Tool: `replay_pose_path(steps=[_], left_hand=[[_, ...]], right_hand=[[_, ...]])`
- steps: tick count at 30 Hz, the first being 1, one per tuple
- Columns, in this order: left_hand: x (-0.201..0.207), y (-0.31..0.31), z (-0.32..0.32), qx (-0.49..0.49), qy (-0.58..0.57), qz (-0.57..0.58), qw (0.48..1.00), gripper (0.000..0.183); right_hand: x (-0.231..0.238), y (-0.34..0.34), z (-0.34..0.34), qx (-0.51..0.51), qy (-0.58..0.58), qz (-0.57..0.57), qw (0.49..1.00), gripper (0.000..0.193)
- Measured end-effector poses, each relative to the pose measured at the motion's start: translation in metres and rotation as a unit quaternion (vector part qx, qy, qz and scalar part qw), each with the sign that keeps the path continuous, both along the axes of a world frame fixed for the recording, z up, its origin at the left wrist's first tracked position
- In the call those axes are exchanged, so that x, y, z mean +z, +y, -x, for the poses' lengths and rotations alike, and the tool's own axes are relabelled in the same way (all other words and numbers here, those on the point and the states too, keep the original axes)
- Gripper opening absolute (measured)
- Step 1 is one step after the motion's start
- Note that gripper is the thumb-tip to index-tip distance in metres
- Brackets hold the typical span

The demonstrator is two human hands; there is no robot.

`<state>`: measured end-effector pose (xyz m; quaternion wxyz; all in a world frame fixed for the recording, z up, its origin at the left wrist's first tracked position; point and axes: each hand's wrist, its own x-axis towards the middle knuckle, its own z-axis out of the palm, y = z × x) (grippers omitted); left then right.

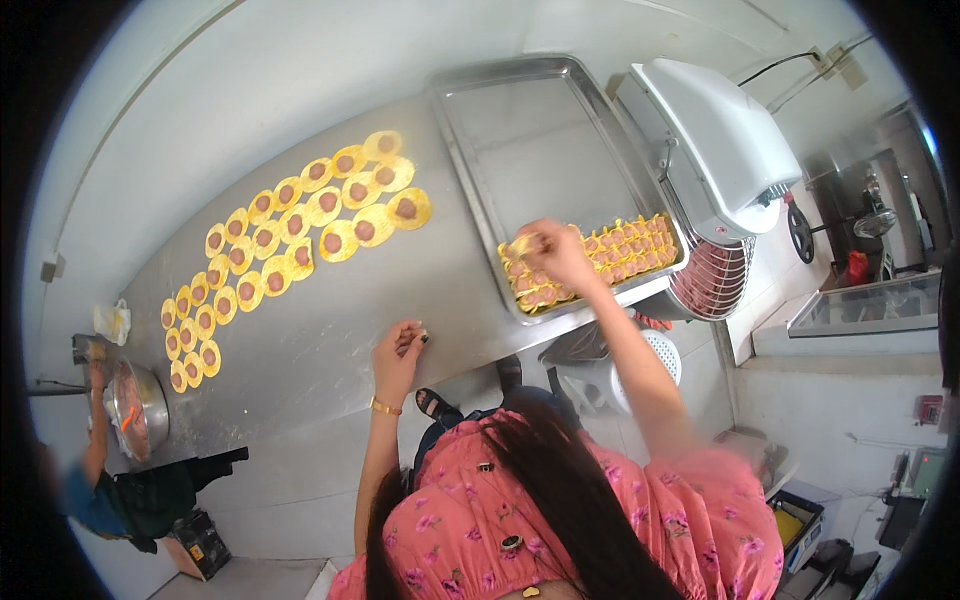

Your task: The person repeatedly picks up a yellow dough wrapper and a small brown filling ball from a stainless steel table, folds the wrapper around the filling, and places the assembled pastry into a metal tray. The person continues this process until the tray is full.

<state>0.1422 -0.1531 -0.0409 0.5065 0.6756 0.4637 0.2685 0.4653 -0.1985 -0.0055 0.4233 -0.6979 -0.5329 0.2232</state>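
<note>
one outstretched right grip [563, 256] around a yellow wrapper [522, 246], one left grip [397, 358] curled together

Right hand [560, 254]: pinches a yellow-wrapped dumpling [522, 246] over the tray, just right of centre.
Left hand [397, 360]: fingers curled, near the metal table's [300, 365] front edge, below centre.
Metal tray [550, 130]: upper centre-right, filled dumplings [630, 250] packed along its lower end.
Round yellow wrappers [337, 239]: meat-topped, in rows at left.
White mixer [710, 140]: upper right.
Steel bowl [157, 400]: lower left, by a co-worker's arm [97, 425].
</note>
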Motion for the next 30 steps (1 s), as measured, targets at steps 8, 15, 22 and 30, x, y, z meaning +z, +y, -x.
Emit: replay_pose_path(steps=[8,15,22,30], left_hand=[[-0.015,-0.039,-0.017,0.053,0.001,0.032,0.998,0.022],[-0.009,-0.063,-0.029,0.086,0.021,0.074,0.993,0.024],[-0.006,-0.063,-0.048,0.058,0.040,0.039,0.997,0.027],[-0.012,-0.060,-0.050,0.038,0.055,0.050,0.996,0.027]], right_hand=[[-0.035,0.012,-0.155,0.085,-0.198,0.097,0.972,0.034],[-0.040,0.009,-0.156,0.187,-0.167,0.130,0.959,0.033],[-0.034,0.008,-0.160,0.215,-0.177,0.175,0.944,0.025],[-0.035,0.023,-0.169,0.228,-0.118,0.210,0.943,0.028]])
